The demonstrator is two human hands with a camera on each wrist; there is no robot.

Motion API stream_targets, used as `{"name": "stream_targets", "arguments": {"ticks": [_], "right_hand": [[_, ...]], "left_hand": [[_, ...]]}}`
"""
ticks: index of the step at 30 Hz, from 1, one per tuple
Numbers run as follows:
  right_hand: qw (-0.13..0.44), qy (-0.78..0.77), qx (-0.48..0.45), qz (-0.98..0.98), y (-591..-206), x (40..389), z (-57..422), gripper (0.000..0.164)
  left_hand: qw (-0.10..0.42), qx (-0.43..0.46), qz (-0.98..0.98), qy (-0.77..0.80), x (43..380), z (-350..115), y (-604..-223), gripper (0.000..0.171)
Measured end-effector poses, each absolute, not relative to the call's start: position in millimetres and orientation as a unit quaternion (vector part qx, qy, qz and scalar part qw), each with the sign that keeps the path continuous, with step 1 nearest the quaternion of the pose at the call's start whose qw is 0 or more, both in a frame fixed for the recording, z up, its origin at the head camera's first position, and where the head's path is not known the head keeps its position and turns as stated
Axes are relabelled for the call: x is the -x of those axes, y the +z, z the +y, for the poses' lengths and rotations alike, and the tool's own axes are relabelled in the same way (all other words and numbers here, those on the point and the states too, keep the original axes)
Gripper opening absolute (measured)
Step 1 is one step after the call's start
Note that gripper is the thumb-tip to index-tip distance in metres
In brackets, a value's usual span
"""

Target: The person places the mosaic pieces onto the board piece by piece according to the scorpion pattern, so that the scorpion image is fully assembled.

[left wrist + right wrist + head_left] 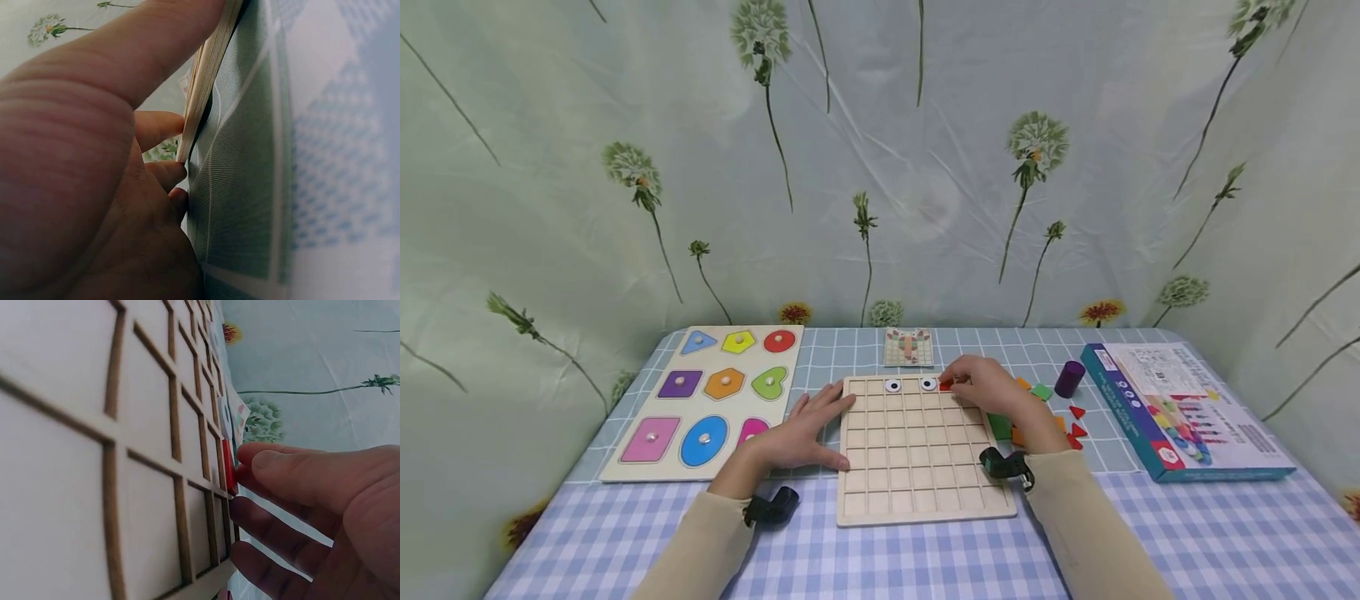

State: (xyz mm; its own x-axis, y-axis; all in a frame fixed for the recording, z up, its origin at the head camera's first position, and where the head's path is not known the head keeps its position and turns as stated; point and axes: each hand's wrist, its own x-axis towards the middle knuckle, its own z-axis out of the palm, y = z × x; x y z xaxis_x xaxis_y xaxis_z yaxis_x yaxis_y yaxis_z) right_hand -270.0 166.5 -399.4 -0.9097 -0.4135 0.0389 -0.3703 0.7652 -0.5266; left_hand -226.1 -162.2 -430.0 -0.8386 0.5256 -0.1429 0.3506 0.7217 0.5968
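Observation:
My left hand [797, 429] lies spread along the left edge of a square wooden grid board [917, 458], thumb and fingertips touching its side. In the left wrist view the thumb rests against the edge of the board [209, 81]. The right hand [988, 387] is over the far right corner, fingers lightly bent. Its fingertips touch a red piece [229, 465] in the top row, and the thumb stays just off it; the hand partly hides this piece in the head view. Two round eye pieces [892, 386] sit in the same row.
Behind the board lies a patterned card [908, 347]. On the left is a knob puzzle board [655, 400] of coloured shapes. Loose red triangles [1078, 412], green and orange pieces, a purple cylinder [1070, 379] and a puzzle box [1187, 417] are to the right.

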Motion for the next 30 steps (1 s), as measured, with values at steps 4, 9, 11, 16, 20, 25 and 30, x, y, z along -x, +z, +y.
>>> {"name": "stream_targets", "arguments": {"ticks": [4, 9, 11, 16, 20, 25, 30], "right_hand": [[0.037, -0.264, 0.21, 0.941, -400.7, 270.6, 166.3, 0.021], [0.044, -0.271, 0.196, 0.941, -394.0, 270.7, 172.7, 0.022], [0.039, -0.272, 0.194, 0.942, -390.2, 270.6, 178.5, 0.022], [0.038, -0.276, 0.143, 0.95, -384.6, 270.2, 196.2, 0.026], [0.049, -0.272, 0.104, 0.955, -384.0, 268.4, 208.1, 0.028], [0.079, -0.266, 0.076, 0.958, -387.1, 265.3, 215.3, 0.031], [0.105, -0.256, 0.062, 0.959, -391.0, 267.7, 216.1, 0.033]], "left_hand": [[0.153, -0.24, 0.914, 0.288, 225.5, -162.6, -430.1, 0.101], [0.15, -0.24, 0.915, 0.287, 225.2, -163.6, -429.9, 0.101], [0.149, -0.241, 0.915, 0.288, 225.1, -163.3, -429.6, 0.101], [0.149, -0.244, 0.913, 0.29, 224.7, -162.7, -429.0, 0.101], [0.153, -0.246, 0.912, 0.289, 224.8, -162.9, -428.4, 0.101], [0.155, -0.245, 0.913, 0.287, 225.2, -162.9, -429.3, 0.101], [0.15, -0.24, 0.915, 0.287, 226.6, -163.5, -430.1, 0.101]]}}
